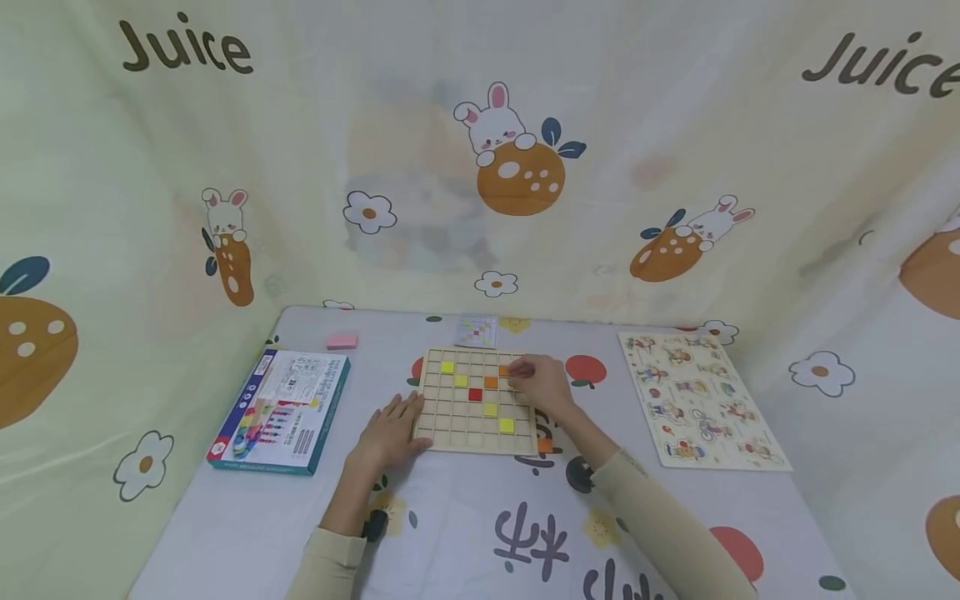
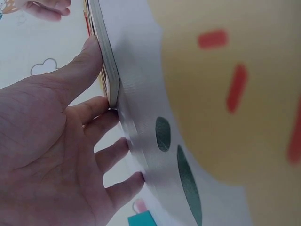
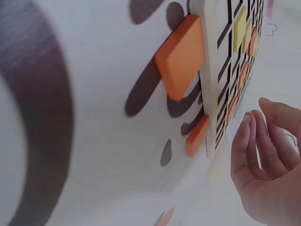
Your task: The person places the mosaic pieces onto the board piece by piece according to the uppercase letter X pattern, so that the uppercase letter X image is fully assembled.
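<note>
A wooden grid board (image 1: 450, 437) lies on the table with yellow, orange and red square tiles in some of its cells. My left hand (image 1: 390, 435) braces the board's near left corner, fingers spread along the left side and thumb (image 2: 87, 63) against the edge. Over the far right part of the board hovers my right hand (image 1: 543, 385), fingertips right beside an orange tile (image 1: 504, 371). In the right wrist view, its fingers (image 3: 240, 146) are bent, with a gap to the thumb and nothing between. Two loose orange tiles (image 3: 183, 59) rest on the tablecloth by the board's right edge.
A small pattern card (image 1: 477, 331) lies behind the board. At left are a flat printed box (image 1: 281, 408) and a pink block (image 1: 342, 341). A picture puzzle board (image 1: 705, 400) lies at right. A printed curtain (image 1: 420, 275) hangs behind the table.
</note>
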### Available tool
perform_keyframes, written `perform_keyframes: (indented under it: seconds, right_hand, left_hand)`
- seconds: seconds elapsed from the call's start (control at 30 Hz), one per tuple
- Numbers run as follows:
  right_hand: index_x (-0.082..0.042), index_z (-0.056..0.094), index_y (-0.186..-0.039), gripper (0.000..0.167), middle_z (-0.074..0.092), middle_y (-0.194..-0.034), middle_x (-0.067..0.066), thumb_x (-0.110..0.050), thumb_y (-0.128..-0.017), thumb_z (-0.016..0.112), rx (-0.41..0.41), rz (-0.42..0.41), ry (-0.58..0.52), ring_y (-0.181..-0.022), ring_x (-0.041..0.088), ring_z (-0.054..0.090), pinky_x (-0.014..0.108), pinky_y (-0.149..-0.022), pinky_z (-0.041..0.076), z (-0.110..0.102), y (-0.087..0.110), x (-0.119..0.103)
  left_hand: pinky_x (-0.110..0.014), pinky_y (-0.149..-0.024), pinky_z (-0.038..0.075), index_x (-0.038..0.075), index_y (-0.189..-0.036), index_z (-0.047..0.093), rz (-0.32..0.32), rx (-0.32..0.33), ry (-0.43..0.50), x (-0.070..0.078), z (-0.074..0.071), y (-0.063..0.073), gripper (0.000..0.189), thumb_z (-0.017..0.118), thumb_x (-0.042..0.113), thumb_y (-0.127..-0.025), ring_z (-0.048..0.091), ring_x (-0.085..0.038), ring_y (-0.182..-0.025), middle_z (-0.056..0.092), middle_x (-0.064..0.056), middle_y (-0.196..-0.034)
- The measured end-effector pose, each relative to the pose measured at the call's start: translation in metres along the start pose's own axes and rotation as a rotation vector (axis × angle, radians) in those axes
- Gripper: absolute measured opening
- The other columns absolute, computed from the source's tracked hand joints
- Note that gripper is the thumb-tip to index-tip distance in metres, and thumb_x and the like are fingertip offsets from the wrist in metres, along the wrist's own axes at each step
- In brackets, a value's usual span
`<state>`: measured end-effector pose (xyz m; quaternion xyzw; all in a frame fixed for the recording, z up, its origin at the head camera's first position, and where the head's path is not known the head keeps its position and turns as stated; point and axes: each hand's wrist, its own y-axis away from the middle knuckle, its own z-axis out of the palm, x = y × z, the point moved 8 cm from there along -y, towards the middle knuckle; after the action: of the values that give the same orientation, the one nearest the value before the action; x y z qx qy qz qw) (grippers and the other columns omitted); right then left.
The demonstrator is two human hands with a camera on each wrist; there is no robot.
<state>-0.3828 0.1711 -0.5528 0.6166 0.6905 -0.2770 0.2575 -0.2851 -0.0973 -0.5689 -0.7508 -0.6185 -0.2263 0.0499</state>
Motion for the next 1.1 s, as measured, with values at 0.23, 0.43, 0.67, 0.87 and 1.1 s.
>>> perform_keyframes:
  seconds: [0.23, 0.43, 0.67, 0.87, 1.1]
  right_hand:
    - [-0.012, 0.079, -0.108, 0.018, 0.077, -0.100, 0.000, -0.015, -0.091, 0.081, 0.020, 0.025, -0.020, -0.093, 0.019, 0.072, 0.040, -0.084, 0.061, -0.015, 0.013, 0.014]
    - [-0.015, 0.078, -0.108, 0.018, 0.076, -0.101, 0.001, -0.018, -0.091, 0.081, 0.017, 0.061, 0.002, -0.096, 0.021, 0.071, 0.039, -0.082, 0.062, -0.024, 0.025, 0.029]
    - [-0.011, 0.077, -0.110, 0.022, 0.075, -0.100, 0.004, -0.016, -0.089, 0.082, -0.010, 0.067, 0.065, -0.092, 0.022, 0.069, 0.038, -0.079, 0.062, -0.029, 0.033, 0.040]
    - [-0.008, 0.077, -0.112, 0.029, 0.076, -0.098, 0.004, -0.015, -0.085, 0.086, -0.048, 0.087, 0.117, -0.088, 0.020, 0.067, 0.033, -0.076, 0.060, -0.024, 0.035, 0.051]
    - [-0.010, 0.076, -0.110, 0.030, 0.075, -0.096, 0.003, -0.010, -0.082, 0.087, -0.019, 0.079, 0.082, -0.084, 0.020, 0.068, 0.032, -0.071, 0.061, -0.026, 0.037, 0.052]
  left_hand:
    - [-0.061, -0.127, 0.018, 0.009, -0.165, 0.031, 0.005, 0.003, 0.002, 0.001, -0.001, 0.001, 0.085, 0.073, 0.039, -0.097, 0.019, -0.038, -0.159, 0.027, -0.012, -0.171]
    - [-0.062, -0.127, 0.018, 0.010, -0.165, 0.030, 0.004, -0.002, 0.006, -0.001, 0.001, -0.001, 0.086, 0.073, 0.040, -0.097, 0.018, -0.038, -0.159, 0.027, -0.012, -0.172]
    - [-0.062, -0.127, 0.019, 0.010, -0.165, 0.031, 0.012, 0.000, 0.005, -0.003, 0.002, -0.003, 0.085, 0.073, 0.041, -0.097, 0.019, -0.038, -0.159, 0.027, -0.012, -0.171]
    - [-0.062, -0.127, 0.018, 0.011, -0.165, 0.031, 0.011, -0.004, 0.007, -0.004, 0.003, -0.003, 0.085, 0.073, 0.041, -0.097, 0.018, -0.037, -0.159, 0.027, -0.011, -0.172]
    - [-0.061, -0.127, 0.018, 0.011, -0.165, 0.030, 0.012, -0.002, 0.006, -0.003, 0.003, -0.003, 0.086, 0.073, 0.042, -0.097, 0.018, -0.036, -0.159, 0.027, -0.011, -0.172]
